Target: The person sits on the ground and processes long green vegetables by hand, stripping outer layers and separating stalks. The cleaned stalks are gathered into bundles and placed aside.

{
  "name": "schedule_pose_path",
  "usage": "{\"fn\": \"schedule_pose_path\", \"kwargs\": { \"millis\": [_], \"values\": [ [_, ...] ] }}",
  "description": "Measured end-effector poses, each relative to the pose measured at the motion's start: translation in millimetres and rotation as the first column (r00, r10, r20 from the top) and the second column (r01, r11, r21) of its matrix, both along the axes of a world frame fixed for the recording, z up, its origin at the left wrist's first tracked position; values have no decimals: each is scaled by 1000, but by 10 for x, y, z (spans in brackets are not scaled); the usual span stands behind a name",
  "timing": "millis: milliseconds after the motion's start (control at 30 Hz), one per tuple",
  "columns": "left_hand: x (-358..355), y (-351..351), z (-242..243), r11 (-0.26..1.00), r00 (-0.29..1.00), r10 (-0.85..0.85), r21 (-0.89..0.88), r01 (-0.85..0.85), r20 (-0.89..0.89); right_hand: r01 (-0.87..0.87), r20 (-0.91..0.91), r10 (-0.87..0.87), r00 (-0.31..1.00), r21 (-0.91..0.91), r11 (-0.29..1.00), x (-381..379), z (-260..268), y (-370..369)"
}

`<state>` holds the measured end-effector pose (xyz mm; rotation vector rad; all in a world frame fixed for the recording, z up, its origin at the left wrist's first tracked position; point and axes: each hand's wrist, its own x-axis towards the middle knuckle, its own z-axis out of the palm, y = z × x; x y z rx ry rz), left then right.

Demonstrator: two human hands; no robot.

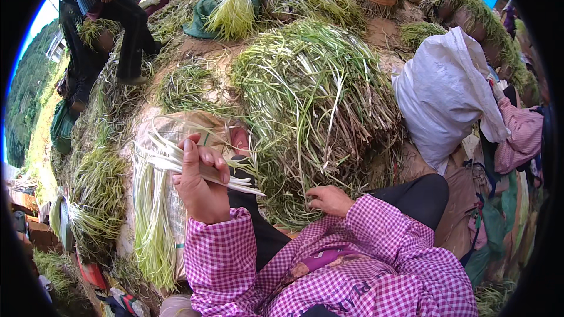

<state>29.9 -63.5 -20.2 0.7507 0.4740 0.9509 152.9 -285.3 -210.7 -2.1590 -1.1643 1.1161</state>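
My left hand is raised over a woven sack, its fingers closed on a bunch of pale stalks. The stalks' white ends point right, and long yellow-green leaves hang down over the sack. Low by my lap, my right hand reaches to the lower edge of a large heap of green leafy stalks. Its fingertips are near a thin stem; whether they pinch it cannot be told. Brown root ends face right in the heap.
A full white sack stands right of the heap, with a person's checked sleeve beside it. At the upper left another person's dark-trousered legs show. Beyond the heap, pale stalks lie on a green sack. More leafy piles lie at left.
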Motion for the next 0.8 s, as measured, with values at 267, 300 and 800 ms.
{"fn": "schedule_pose_path", "kwargs": {
  "millis": [267,300,800],
  "values": [
    [98,-171,-442,963,982,-182,-213,167,-53,421,238,-642,729,584,694,785,313,523],
    [106,-182,-467,959,980,-173,-241,146,-97,374,276,-561,780,513,772,719,240,579],
    [325,-540,-750,917,841,-386,-258,305,-379,411,-409,-207,889,513,754,244,732,296]
  ]
}}
